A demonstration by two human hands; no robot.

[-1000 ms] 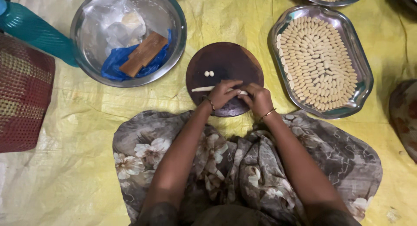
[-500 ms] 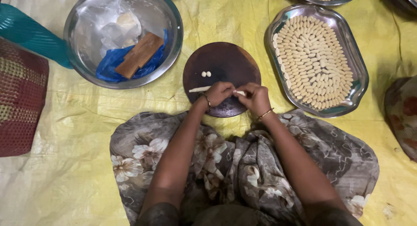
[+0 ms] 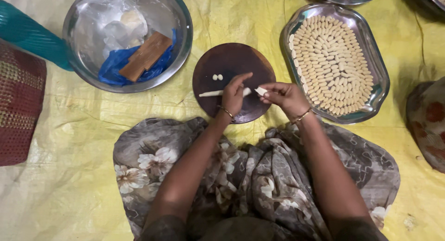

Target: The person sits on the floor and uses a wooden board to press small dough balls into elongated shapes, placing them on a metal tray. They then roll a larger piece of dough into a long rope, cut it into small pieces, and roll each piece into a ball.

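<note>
A round dark wooden board (image 3: 232, 60) lies on the yellow sheet in front of me. On it rest a thin pale dough rope (image 3: 211, 93) and two small dough pellets (image 3: 217, 77). My left hand (image 3: 234, 95) presses down on the rope, fingers extended over the board. My right hand (image 3: 282, 95) pinches a small pale dough piece (image 3: 261, 90) between thumb and fingers, just right of the left hand. Both wrists wear thin bangles.
A steel tray (image 3: 378, 76) at right holds several rows of shaped dough pieces. A steel bowl (image 3: 181, 23) at upper left holds clear plastic, blue plastic and a wooden block (image 3: 145, 56). A teal object (image 3: 28, 34) and a red woven mat (image 3: 18, 102) lie left.
My hands have drawn apart: the right one pulled a small piece off the rope and lifted it toward the right, while the left stayed on the rope.
</note>
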